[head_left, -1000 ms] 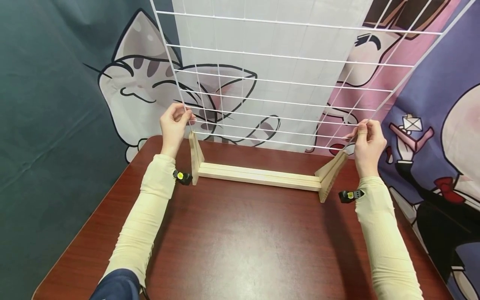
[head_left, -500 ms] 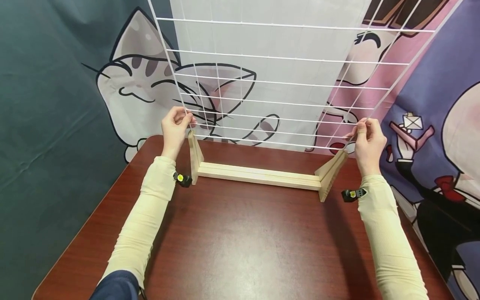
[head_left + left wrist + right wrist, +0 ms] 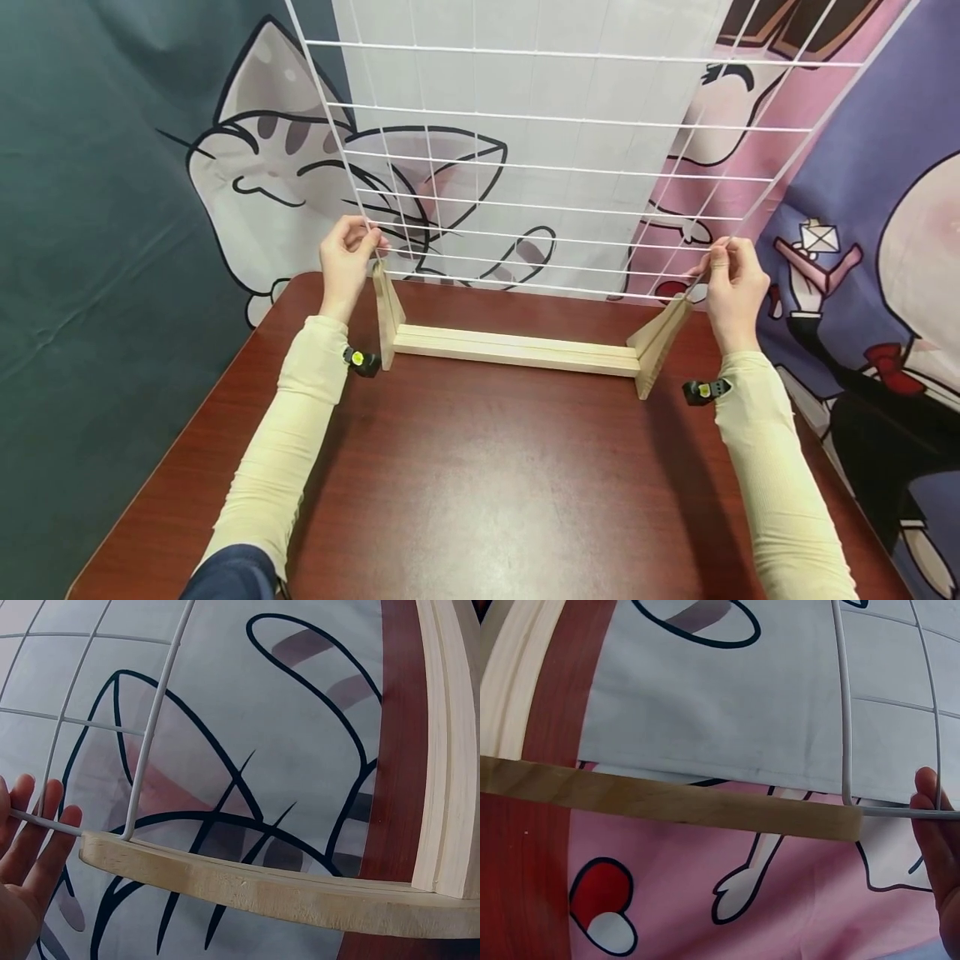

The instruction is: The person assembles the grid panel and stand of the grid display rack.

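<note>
A white wire grid panel (image 3: 536, 52) stands tilted over a pale wooden stand (image 3: 517, 348), made of a grooved crossbar between two upright end pieces. My left hand (image 3: 347, 260) pinches the grid's left edge wire just above the left end piece (image 3: 387, 321). On the other side, my right hand (image 3: 737, 287) pinches the right edge wire above the right end piece (image 3: 662, 346). Both wrist views show the grid's lower corners at the tips of the end pieces (image 3: 247, 889); whether they sit in slots is unclear. The grid's top lies outside the head view.
The stand is near the back of a dark red-brown wooden table (image 3: 480, 483). Right behind it hangs a printed cloth (image 3: 247, 225) with cartoon figures, and a green curtain (image 3: 90, 250) is at the left. Small black wrist cameras (image 3: 362, 362) are strapped to both sleeves.
The grid's left side has come down slightly, my left hand lowering a little with it. My right hand keeps its grip nearly in place. The head view has shifted slightly.
</note>
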A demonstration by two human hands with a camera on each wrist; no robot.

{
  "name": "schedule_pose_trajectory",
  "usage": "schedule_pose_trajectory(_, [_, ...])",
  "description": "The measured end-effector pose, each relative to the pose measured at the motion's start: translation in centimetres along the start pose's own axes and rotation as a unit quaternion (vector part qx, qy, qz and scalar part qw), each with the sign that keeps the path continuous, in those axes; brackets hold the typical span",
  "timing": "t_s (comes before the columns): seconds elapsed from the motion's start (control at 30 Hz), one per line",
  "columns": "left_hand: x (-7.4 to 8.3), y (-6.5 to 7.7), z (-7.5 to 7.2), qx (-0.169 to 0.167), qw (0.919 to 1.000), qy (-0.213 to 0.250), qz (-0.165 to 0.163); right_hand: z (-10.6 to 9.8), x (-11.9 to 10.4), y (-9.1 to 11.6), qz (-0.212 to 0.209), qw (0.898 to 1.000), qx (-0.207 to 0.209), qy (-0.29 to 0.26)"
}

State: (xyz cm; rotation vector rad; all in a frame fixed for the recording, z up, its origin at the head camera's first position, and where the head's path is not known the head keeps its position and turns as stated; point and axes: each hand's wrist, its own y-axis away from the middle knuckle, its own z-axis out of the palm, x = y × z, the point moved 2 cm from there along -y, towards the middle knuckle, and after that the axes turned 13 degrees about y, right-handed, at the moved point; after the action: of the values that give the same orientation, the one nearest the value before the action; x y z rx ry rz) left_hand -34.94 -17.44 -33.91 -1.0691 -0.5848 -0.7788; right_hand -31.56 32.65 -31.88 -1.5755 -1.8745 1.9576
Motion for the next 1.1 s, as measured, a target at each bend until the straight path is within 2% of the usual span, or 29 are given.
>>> schedule_pose_trajectory(0.1, [0.6,0.1,0.4,-0.003,0.9999,-0.015,0.002,-0.1,0.5,0.2,0.013,1.000,-0.005,0.007])
schedule_pose_trajectory(0.23, [1.5,0.5,0.8,-0.012,0.9978,-0.065,0.009,-0.1,0.8,0.5,0.017,1.000,-0.010,0.017])
schedule_pose_trajectory(0.37, [1.7,1.1,0.8,-0.013,0.9949,-0.100,-0.001,0.0,0.6,0.8,0.019,0.998,-0.029,0.052])
schedule_pose_trajectory(0.5, [1.4,1.4,0.5,-0.007,0.9942,-0.107,-0.009,0.1,0.4,0.9,0.019,0.995,-0.044,0.089])
schedule_pose_trajectory(0.67, [1.3,1.2,0.4,-0.014,0.9934,-0.114,-0.004,0.2,0.5,0.9,0.021,0.993,-0.040,0.108])
schedule_pose_trajectory(0.87, [1.5,1.2,0.4,-0.017,0.9911,-0.131,-0.017,0.2,0.8,1.1,0.038,0.988,-0.048,0.142])
schedule_pose_trajectory(1.0, [-0.2,0.5,-0.6,-0.017,0.9842,-0.176,-0.017,0.3,1.4,1.6,0.053,0.980,-0.049,0.184])
schedule_pose_trajectory(1.1, [-1.6,0.2,-1.3,-0.016,0.9768,-0.213,-0.006,0.3,1.7,2.0,0.059,0.979,-0.045,0.191])
